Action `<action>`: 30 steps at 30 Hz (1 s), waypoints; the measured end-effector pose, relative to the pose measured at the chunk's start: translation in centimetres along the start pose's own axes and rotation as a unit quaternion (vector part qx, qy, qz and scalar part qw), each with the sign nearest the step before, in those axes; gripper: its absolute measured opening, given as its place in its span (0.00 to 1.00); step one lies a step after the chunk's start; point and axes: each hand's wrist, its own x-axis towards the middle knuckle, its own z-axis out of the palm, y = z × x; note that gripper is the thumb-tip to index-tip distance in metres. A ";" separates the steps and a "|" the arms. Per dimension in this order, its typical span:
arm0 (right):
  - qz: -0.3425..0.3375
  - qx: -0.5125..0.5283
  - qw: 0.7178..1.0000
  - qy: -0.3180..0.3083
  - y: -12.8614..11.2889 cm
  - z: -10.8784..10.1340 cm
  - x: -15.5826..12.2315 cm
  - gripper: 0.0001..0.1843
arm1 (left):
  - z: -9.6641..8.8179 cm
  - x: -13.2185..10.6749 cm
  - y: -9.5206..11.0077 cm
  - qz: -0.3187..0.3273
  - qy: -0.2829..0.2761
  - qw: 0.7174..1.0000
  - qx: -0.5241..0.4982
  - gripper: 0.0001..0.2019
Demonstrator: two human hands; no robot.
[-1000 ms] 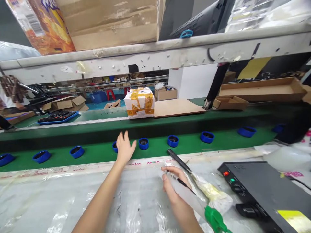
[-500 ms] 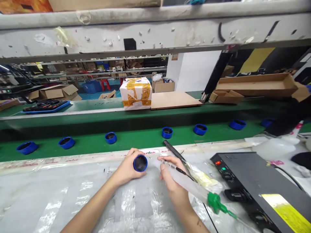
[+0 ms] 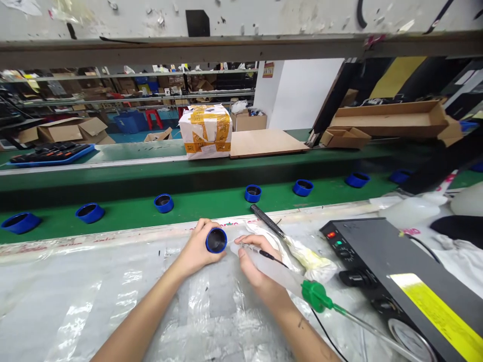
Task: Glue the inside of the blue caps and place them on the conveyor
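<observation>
My left hand [image 3: 199,249] is wrapped round a blue ring-shaped cup with a black inside [image 3: 216,241], tilted so that its open side faces me. In my right hand [image 3: 260,264] lies a translucent dispensing syringe [image 3: 285,275] with a green cap [image 3: 317,295] at its back end and a clear hose behind. Its thin tip points left and lies close to the cup's right rim; whether they touch I cannot tell. A black cable runs along the syringe and under my right wrist.
Several similar blue cups [image 3: 163,202] stand along the green belt [image 3: 204,208]. A black-handled tool [image 3: 267,219] lies beyond my right hand, beside a crumpled cloth [image 3: 311,259]. The grey dispenser box [image 3: 400,271] sits at right. A taped carton [image 3: 206,131] stands behind the belt.
My right hand has brought the syringe left, its tip now close to the cup. My left hand still holds the cup. The camera view has tilted down, and the belt cups appear farther left.
</observation>
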 end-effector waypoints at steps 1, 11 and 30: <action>-0.003 -0.004 1.000 -0.005 -0.1 0.0 0.0 0.06 | 0.0 0.0 0.0 0.003 0.002 1.000 0.002 0.26; 0.000 -0.023 1.000 0.000 -0.7 0.0 0.0 0.06 | 0.2 -0.2 0.0 0.011 -0.004 1.000 0.010 0.25; 0.003 -0.017 0.999 -0.040 -0.8 -0.3 -0.4 0.06 | 0.0 -0.3 0.1 0.016 -0.015 0.999 0.024 0.25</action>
